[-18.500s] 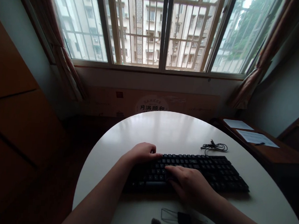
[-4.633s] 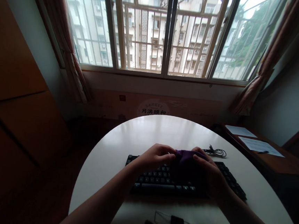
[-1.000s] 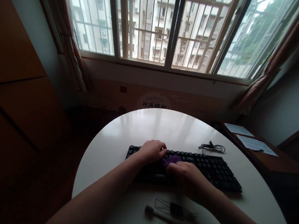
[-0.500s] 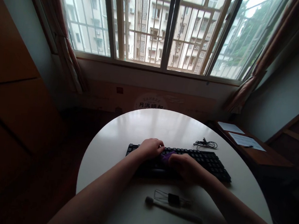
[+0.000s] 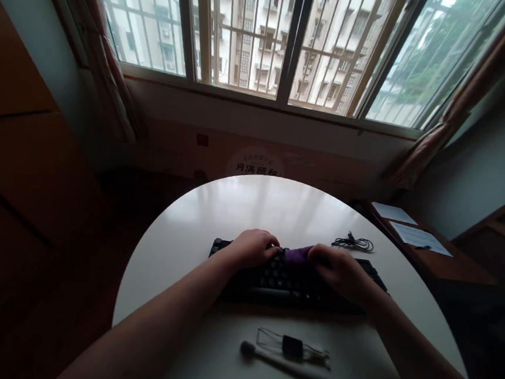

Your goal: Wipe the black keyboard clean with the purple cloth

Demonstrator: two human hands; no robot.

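A black keyboard (image 5: 270,294) lies across the white table in front of me. My left hand (image 5: 254,248) rests on its left half, fingers curled over the far edge and thumb by the keys, gripping it. In my right hand (image 5: 338,268) is a bunched purple cloth (image 5: 297,256), pinched between thumb and fingers and touching the upper rows of keys right of the middle. Nearer to me than the keyboard lie a wire keycap puller (image 5: 292,347) with a black middle and a grey-handled toothbrush (image 5: 294,369) with dark bristles.
Behind the keyboard's right end sits a coiled black cable (image 5: 353,242). The round white table (image 5: 251,198) has a curved edge. To the right, a lower brown table (image 5: 457,269) bears paper sheets (image 5: 420,238) and a pen. A barred window (image 5: 287,45) is ahead.
My right hand has moved right and slightly away from me along the keys with the purple cloth. My left hand stays on the keyboard. The view has tilted slightly.
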